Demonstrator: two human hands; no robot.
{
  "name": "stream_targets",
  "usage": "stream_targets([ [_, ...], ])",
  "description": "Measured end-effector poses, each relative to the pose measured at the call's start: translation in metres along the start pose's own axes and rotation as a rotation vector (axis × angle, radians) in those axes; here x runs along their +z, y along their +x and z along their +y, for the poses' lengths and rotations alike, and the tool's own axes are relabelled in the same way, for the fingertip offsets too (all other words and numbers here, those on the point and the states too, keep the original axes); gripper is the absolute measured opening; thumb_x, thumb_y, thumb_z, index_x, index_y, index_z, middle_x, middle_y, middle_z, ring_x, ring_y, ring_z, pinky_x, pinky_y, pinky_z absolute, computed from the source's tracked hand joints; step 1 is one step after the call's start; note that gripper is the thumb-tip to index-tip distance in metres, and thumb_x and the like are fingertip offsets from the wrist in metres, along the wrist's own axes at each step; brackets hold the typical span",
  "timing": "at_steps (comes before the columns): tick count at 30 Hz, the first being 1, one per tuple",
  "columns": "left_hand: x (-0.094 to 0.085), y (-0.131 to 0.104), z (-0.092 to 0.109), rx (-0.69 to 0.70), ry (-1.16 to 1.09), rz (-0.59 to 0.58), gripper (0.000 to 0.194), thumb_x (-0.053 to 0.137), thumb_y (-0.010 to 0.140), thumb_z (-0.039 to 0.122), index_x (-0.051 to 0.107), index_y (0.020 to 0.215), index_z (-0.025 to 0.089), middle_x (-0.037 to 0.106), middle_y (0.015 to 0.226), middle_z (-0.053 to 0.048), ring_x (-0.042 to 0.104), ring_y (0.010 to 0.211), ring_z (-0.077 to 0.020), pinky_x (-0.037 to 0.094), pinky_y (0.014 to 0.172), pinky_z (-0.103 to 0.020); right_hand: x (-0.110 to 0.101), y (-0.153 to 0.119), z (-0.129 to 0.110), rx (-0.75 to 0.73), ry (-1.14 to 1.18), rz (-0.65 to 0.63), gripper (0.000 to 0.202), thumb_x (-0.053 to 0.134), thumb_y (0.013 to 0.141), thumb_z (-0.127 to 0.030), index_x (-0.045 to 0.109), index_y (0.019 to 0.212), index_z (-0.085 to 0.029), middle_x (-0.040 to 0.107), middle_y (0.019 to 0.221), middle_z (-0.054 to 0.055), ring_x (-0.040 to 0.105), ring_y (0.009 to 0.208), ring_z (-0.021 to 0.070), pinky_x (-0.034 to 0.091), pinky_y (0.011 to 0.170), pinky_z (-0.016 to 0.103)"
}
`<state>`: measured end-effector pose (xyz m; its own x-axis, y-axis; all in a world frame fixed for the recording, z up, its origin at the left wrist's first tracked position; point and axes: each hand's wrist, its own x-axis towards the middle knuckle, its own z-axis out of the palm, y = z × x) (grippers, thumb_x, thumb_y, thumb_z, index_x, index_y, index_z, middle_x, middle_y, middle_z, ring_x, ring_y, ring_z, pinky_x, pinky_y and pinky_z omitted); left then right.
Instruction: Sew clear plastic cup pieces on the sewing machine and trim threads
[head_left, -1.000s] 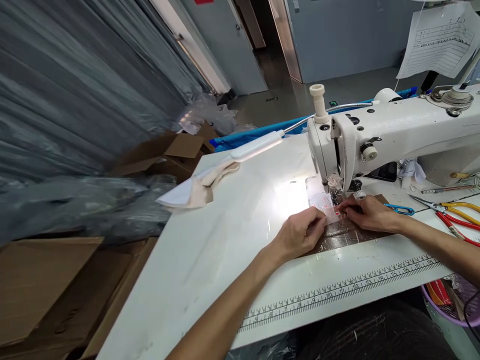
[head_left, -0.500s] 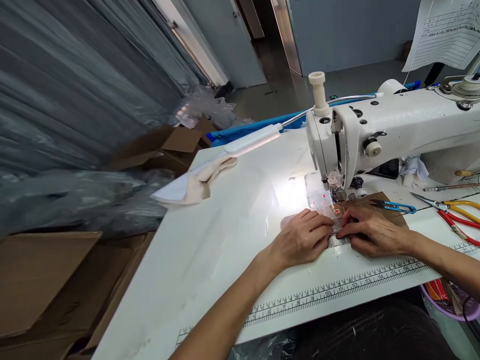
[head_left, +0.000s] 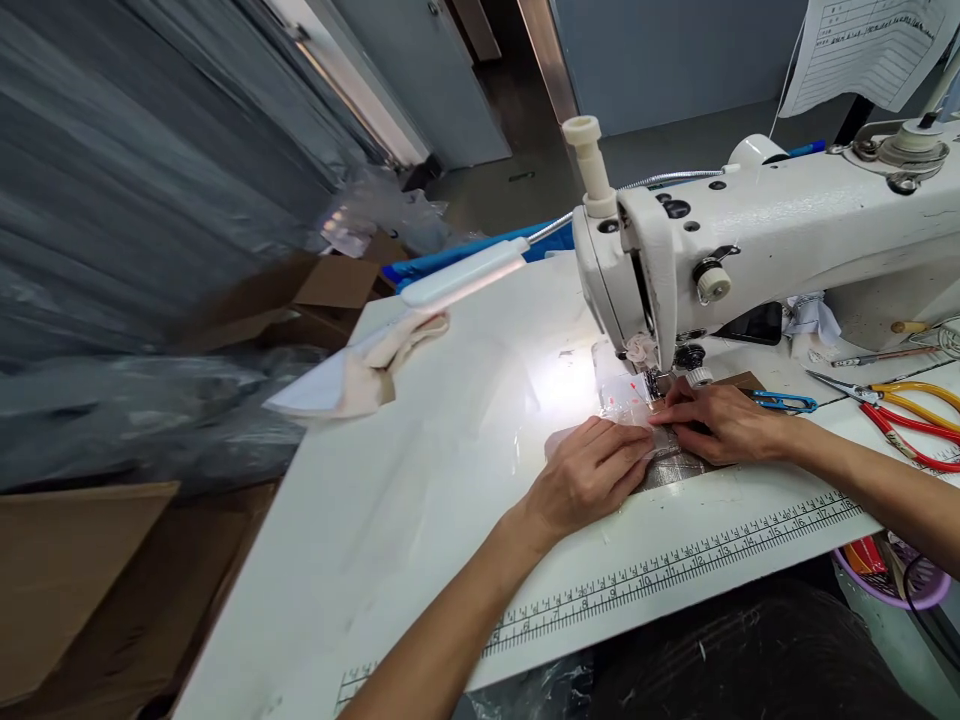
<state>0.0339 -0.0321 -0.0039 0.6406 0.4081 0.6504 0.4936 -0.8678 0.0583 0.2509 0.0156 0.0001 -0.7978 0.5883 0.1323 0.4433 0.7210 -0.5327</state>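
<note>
A small clear plastic piece (head_left: 664, 441) lies between my hands, just in front of the sewing machine's presser foot (head_left: 657, 384). My left hand (head_left: 595, 472) has its fingers bent and pressed together on the piece's left side. From the right, my right hand (head_left: 721, 424) pinches its upper edge, with thumb and forefinger close to the foot. Whitish material with red marks (head_left: 619, 392) shows left of the foot. Under the hands is a shiny metallic plate (head_left: 679, 470). My fingers hide parts of the piece.
The white sewing machine (head_left: 780, 215) stands at the right. Blue thread snips (head_left: 784, 401), and red- and yellow-handled pliers (head_left: 911, 412) lie right of my right hand. A lamp (head_left: 465, 275) and beige cloth (head_left: 367, 380) are at left. A ruler strip (head_left: 645, 585) runs along the front edge.
My right hand has moved up toward the presser foot, uncovering more of the metallic plate. My left hand stays on the piece. The camera view has shifted a little.
</note>
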Motion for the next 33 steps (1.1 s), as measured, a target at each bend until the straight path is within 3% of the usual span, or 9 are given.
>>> stream_targets([
  [4, 0.000, 0.001, 0.000, 0.033, 0.050, -0.020, 0.012, 0.058, 0.087, 0.009, 0.060, 0.097, 0.014, 0.072, 0.089, -0.007, 0.065, 0.073, -0.0157, 0.052, 0.058, -0.029, 0.008, -0.004, 0.005, -0.020, 0.032, 0.065, 0.033, 0.051, 0.088, -0.018, 0.069, 0.116, -0.019, 0.062, 0.112, 0.012, 0.063, 0.090, 0.0200, 0.052, 0.081, 0.037],
  [12, 0.000, 0.001, 0.000, 0.050, 0.064, -0.091, 0.008, 0.057, 0.086, 0.010, 0.061, 0.091, 0.015, 0.073, 0.087, -0.004, 0.063, 0.068, -0.0143, 0.049, 0.057, -0.029, 0.007, -0.004, 0.003, -0.008, -0.039, 0.045, 0.032, 0.050, 0.090, -0.019, 0.068, 0.116, -0.020, 0.062, 0.115, 0.011, 0.062, 0.090, 0.0197, 0.052, 0.078, 0.035],
  [18, 0.000, 0.003, 0.003, 0.047, 0.094, -0.055, 0.009, 0.058, 0.086, 0.011, 0.061, 0.093, 0.016, 0.073, 0.086, -0.004, 0.063, 0.070, -0.0144, 0.048, 0.057, -0.029, 0.011, -0.005, 0.002, 0.005, -0.083, 0.065, 0.032, 0.050, 0.091, -0.019, 0.068, 0.117, -0.019, 0.061, 0.117, 0.011, 0.061, 0.095, 0.0211, 0.052, 0.076, 0.033],
  [26, -0.001, 0.001, 0.006, 0.044, 0.112, -0.111, 0.004, 0.061, 0.084, 0.013, 0.063, 0.086, 0.016, 0.073, 0.083, -0.002, 0.060, 0.066, -0.0143, 0.048, 0.057, -0.029, 0.013, -0.005, -0.004, 0.024, -0.145, 0.058, 0.032, 0.049, 0.090, -0.017, 0.066, 0.117, -0.019, 0.061, 0.115, 0.012, 0.059, 0.099, 0.0234, 0.050, 0.080, 0.034],
  [33, 0.000, 0.000, 0.007, 0.042, 0.146, -0.091, 0.004, 0.060, 0.085, 0.014, 0.063, 0.085, 0.017, 0.073, 0.084, -0.002, 0.060, 0.066, -0.0141, 0.048, 0.057, -0.029, 0.001, -0.006, -0.004, 0.126, 0.126, 0.148, 0.036, 0.044, 0.090, -0.014, 0.065, 0.119, -0.013, 0.066, 0.095, 0.009, 0.061, 0.083, 0.0172, 0.049, 0.074, 0.030],
])
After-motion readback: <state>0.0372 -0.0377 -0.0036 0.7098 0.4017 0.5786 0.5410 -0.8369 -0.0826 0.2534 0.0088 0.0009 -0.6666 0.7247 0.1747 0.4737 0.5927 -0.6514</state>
